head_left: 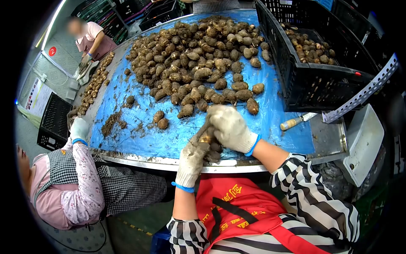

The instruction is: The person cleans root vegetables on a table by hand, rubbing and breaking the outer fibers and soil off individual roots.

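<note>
Both of my hands wear pale, dirt-stained knit gloves with blue bands at the wrists. My left hand (193, 158) is closed on a brown root tuber (205, 138) near the table's front edge. Against the same tuber, my right hand (231, 128) is closed from above and to the right; what its fingers pinch is partly hidden. A few darker tubers (214, 151) lie just below and between the hands. Beyond them, a large heap of hairy brown tubers (190, 59) covers the middle of the blue sheet (270, 137).
A wooden-handled knife (292, 123) lies right of my hands, beside a perforated metal strip (363, 91). Behind it stands a black crate (321, 80) of tubers. A white bin (363, 144) is at the right. Co-workers are at the left and back left, near a tuber row (95, 82).
</note>
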The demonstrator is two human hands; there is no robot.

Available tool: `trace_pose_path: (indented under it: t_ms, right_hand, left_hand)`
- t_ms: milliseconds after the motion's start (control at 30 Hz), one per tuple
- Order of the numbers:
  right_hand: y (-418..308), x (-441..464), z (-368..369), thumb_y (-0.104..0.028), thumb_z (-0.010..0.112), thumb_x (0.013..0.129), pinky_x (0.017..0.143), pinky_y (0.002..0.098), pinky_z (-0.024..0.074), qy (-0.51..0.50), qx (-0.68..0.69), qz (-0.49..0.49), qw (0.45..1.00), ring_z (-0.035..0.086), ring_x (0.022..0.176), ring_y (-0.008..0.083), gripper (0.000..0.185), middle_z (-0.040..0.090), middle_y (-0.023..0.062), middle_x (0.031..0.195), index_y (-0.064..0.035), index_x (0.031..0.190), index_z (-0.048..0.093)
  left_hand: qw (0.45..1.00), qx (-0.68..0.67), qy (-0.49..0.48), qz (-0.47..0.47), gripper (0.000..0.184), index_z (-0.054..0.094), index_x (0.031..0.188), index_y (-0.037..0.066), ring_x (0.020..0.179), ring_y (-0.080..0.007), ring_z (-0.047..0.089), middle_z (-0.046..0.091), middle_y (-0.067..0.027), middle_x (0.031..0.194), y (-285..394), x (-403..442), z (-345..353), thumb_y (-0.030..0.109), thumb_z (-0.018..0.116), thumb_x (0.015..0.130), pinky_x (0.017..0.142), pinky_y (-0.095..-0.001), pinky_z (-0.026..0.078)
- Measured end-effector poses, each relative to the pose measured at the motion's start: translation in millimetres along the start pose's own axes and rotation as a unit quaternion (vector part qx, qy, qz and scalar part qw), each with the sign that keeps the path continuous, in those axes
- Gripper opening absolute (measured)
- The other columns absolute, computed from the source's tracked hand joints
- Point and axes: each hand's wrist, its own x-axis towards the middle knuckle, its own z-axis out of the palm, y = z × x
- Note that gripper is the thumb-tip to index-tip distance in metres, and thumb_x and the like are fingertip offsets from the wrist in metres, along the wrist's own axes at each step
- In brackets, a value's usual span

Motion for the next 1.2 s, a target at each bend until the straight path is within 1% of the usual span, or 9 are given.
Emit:
trace_pose_path:
  t_ms: [133,167,267,500,600,700,800,1067,1200]
  right_hand:
    - [24.3,-4.7,1.6,-0.004,0.067,0.072,0.083,0.0453,0.0513,0.127,0.027,0.062,0.990,0.065,0.090,0.0346,0.008,0.067,0.0157,0.087,-0.0031,0.080,0.067]
    - [24.1,-5.9,-1.2,-0.004,0.068,0.072,0.082,0.0450,0.0513,0.107,0.038,0.056,0.992,0.065,0.089,0.0347,0.009,0.067,0.0156,0.087,-0.0034,0.082,0.067]
    - [18.7,-8.2,-4.3,-0.006,0.070,0.073,0.080,0.0438,0.0516,0.061,0.074,0.043,0.994,0.065,0.087,0.0347,0.013,0.067,0.0153,0.089,-0.0041,0.087,0.068]
    - [0.7,-4.1,1.7,-0.012,0.075,0.075,0.085,0.0429,0.0532,0.014,0.131,-0.043,0.990,0.068,0.095,0.0327,0.041,0.071,0.0143,0.101,-0.0059,0.115,0.070]
    - [6.1,-8.1,7.0,-0.013,0.074,0.076,0.085,0.0433,0.0531,0.027,0.067,-0.068,0.995,0.068,0.093,0.0325,0.034,0.071,0.0138,0.098,-0.0054,0.109,0.072]
    - [7.9,-9.8,4.0,-0.012,0.073,0.078,0.082,0.0413,0.0534,0.053,0.129,-0.046,0.989,0.068,0.090,0.0324,0.023,0.071,0.0136,0.095,-0.0049,0.100,0.074]
    - [12.2,-11.6,14.6,-0.015,0.071,0.079,0.075,0.0423,0.0528,0.084,0.135,0.059,0.985,0.066,0.083,0.0330,0.012,0.067,0.0129,0.087,-0.0061,0.087,0.071]
    - [-1.0,-3.2,-10.0,-0.015,0.068,0.088,0.085,0.0395,0.0539,-0.076,0.141,0.069,0.985,0.067,0.099,0.0307,0.036,0.067,0.0154,0.111,-0.0060,0.123,0.067]
    - [11.2,-11.8,11.6,-0.016,0.070,0.079,0.084,0.0424,0.0544,0.000,0.197,0.026,0.980,0.066,0.095,0.0329,0.020,0.068,0.0130,0.095,-0.0038,0.096,0.071]
  left_hand:
    - [0.991,-0.117,0.024,0.052,0.072,0.039,0.148,-0.003,0.077,-0.0276,0.072,0.069,-0.0205,0.110,-7.6,2.8,-1.6,0.033,0.070,0.093,0.064,-0.0371,0.062]
    - [0.990,-0.133,-0.022,0.043,0.075,0.040,0.147,-0.004,0.094,-0.0290,0.071,0.063,-0.0203,0.127,-11.2,3.3,-11.3,0.035,0.072,0.091,0.070,-0.0385,0.063]
    - [0.982,-0.182,-0.014,0.054,0.079,0.041,0.146,-0.003,0.078,-0.0313,0.073,0.067,-0.0251,0.112,-16.3,7.9,-19.3,0.040,0.074,0.089,0.064,-0.0419,0.063]
    - [0.973,-0.226,-0.001,0.047,0.071,0.048,0.139,-0.003,0.091,-0.0296,0.071,0.067,-0.0196,0.115,-17.5,8.7,-22.3,0.043,0.072,0.091,0.070,-0.0405,0.062]
    - [0.971,-0.236,-0.043,0.024,0.066,0.050,0.137,-0.003,0.091,-0.0278,0.071,0.067,-0.0176,0.116,-17.9,9.0,-24.4,0.040,0.072,0.091,0.070,-0.0385,0.062]
    - [0.998,-0.029,0.001,-0.063,0.066,0.048,0.140,-0.003,0.093,-0.0245,0.070,0.066,-0.0173,0.119,-1.5,12.6,-10.3,0.034,0.073,0.091,0.074,-0.0360,0.062]
    - [0.995,-0.048,-0.060,0.067,0.068,0.041,0.147,-0.003,0.094,-0.0219,0.070,0.064,-0.0175,0.124,-7.4,7.3,-4.3,0.023,0.072,0.092,0.078,-0.0346,0.061]
    - [0.994,0.050,0.046,0.090,0.085,0.017,0.158,0.002,0.099,-0.0197,0.067,0.062,-0.0147,0.122,-8.8,-0.9,3.8,-0.008,0.062,0.087,0.085,-0.0317,0.058]
    - [0.993,0.054,0.038,0.096,0.092,0.015,0.160,0.004,0.101,-0.0159,0.063,0.062,-0.0133,0.120,-8.8,-1.7,9.5,-0.015,0.062,0.082,0.089,-0.0283,0.054]
